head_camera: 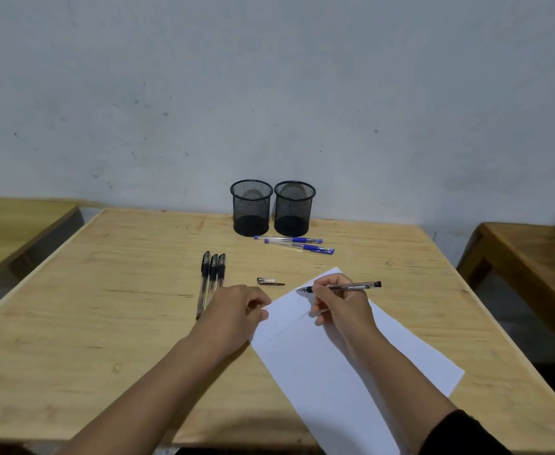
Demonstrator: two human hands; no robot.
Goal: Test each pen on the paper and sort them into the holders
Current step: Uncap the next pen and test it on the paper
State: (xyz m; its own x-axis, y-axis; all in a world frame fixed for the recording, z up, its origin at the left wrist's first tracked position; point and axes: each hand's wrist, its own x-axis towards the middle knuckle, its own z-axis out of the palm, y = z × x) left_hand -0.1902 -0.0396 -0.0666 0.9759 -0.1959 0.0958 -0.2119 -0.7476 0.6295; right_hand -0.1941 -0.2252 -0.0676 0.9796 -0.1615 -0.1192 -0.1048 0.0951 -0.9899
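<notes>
Your wooden table (105, 290) carries paper (351, 362) under your hands, pens beyond them, two mesh holders (251, 208) farthest.

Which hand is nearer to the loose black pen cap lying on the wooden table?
Left. The left hand lies just below the loose black pen cap; the right hand sits further right.
</notes>
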